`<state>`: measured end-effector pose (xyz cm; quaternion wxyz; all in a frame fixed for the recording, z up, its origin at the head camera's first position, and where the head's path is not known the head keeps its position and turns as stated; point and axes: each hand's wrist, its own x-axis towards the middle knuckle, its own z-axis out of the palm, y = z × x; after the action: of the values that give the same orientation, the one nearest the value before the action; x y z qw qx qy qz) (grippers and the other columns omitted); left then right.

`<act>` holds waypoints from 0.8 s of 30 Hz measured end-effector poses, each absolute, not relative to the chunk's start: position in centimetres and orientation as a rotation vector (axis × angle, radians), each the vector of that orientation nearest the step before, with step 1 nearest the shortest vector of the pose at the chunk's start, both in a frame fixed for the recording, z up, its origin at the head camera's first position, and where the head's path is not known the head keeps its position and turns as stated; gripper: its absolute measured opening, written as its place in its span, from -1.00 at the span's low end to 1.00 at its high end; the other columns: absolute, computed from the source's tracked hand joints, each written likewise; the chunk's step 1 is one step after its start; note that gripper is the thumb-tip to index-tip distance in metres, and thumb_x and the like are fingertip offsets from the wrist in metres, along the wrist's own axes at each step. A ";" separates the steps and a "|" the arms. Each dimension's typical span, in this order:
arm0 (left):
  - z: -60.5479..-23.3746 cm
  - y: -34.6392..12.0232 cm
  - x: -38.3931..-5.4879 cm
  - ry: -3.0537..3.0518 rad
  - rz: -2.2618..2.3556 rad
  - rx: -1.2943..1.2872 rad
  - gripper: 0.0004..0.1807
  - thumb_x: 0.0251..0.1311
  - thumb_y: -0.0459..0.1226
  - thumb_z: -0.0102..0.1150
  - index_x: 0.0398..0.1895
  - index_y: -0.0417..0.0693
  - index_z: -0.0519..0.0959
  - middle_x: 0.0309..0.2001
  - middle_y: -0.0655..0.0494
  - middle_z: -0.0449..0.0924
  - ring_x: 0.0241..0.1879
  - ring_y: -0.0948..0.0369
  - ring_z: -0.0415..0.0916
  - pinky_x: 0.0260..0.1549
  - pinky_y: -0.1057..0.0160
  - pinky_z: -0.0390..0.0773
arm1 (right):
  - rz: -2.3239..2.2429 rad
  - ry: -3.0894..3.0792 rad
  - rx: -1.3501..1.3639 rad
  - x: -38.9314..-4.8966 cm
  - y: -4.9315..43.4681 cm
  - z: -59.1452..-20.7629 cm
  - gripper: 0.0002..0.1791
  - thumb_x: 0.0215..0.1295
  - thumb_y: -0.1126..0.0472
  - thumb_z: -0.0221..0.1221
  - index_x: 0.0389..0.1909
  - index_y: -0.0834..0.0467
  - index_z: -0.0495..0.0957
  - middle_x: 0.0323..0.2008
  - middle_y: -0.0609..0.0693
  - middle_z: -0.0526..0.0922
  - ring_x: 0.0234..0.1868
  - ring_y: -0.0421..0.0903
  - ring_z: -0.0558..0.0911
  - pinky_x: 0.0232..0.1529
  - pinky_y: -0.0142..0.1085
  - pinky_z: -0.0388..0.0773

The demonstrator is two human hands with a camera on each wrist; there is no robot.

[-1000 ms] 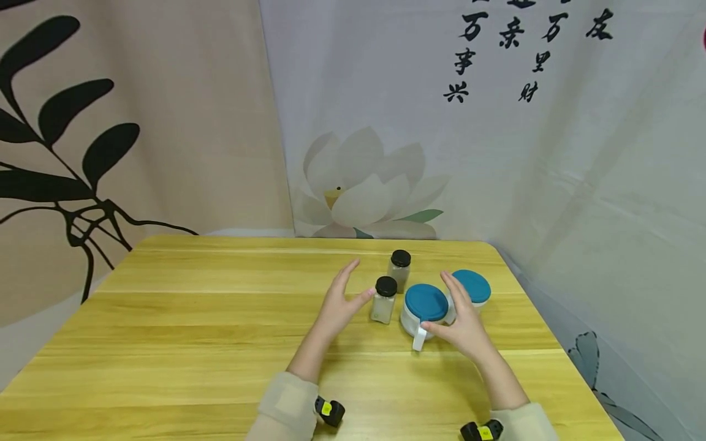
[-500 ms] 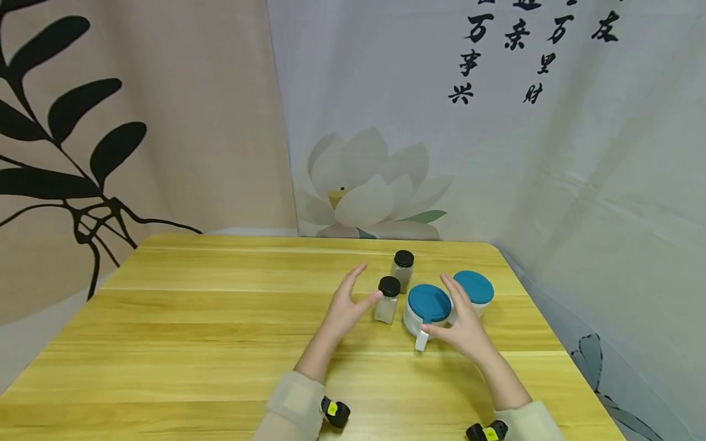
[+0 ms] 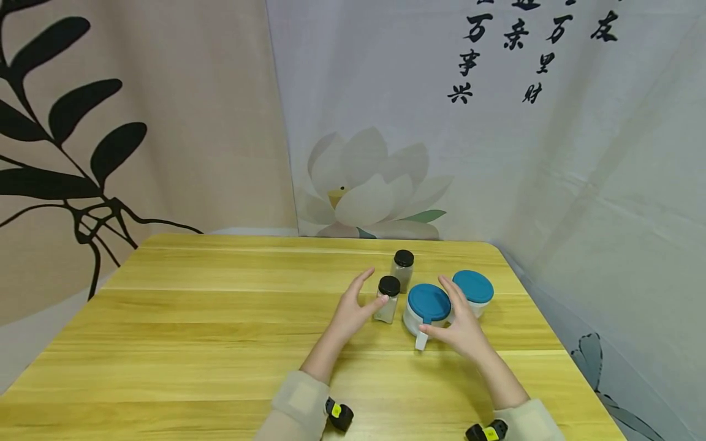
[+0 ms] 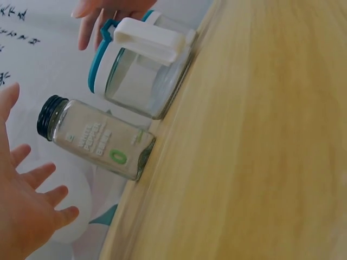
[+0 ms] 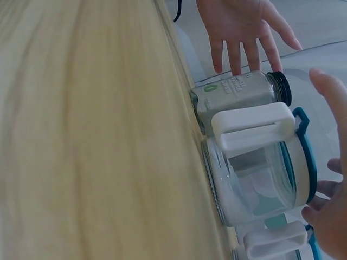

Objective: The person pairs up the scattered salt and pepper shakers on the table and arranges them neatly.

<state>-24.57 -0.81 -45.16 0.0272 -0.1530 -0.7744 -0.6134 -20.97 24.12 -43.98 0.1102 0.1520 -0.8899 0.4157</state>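
Observation:
A square glass pepper bottle with a black lid stands upright on the table; "PEPPER" shows on its label in the left wrist view. My left hand is at its left side, fingers spread, and the thumb tip overlaps the bottle in the head view. To the right stands a clear glass seasoning jar with a blue lid and a white handle. My right hand curves loosely along its right side, thumb by the handle, fingers apart. Neither hand grips anything.
A second black-lidded bottle stands just behind the pepper bottle. Another blue-lidded jar is behind my right hand. The wooden table ends at a printed curtain at the back.
My left hand has moved right toward the pepper bottle, its thumb now overlapping it. My right hand has barely moved. The bottles and jars stay put; the head view has shifted slightly.

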 end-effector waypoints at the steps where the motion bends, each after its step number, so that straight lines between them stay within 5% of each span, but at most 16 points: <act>1: -45.2 -0.7 -24.5 -2.394 -1.901 -0.471 -0.21 0.17 0.04 0.27 0.45 0.28 0.16 0.43 0.19 0.12 0.41 0.02 -0.03 0.25 -0.22 0.03 | 1.223 -2.619 0.442 -21.0 24.1 -44.0 0.15 -0.06 0.03 0.49 0.50 -0.03 -0.02 0.45 0.20 -0.04 0.41 0.30 -0.04 0.14 0.40 0.05; 24: -45.7 0.3 -24.6 -2.322 -1.994 -0.498 -0.22 0.20 0.00 0.26 0.45 0.08 0.19 0.40 0.10 0.18 0.39 0.03 0.03 0.26 -0.16 0.09 | 1.244 -2.647 0.420 -21.5 23.8 -44.1 0.16 -0.07 -0.03 0.49 0.49 0.03 -0.01 0.45 0.22 -0.04 0.41 0.30 -0.05 0.17 0.35 0.08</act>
<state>-24.62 0.29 -45.74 0.0205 -0.1605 -0.7487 -0.6428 -21.53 23.84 -44.07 0.0931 0.1416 -0.8919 0.4193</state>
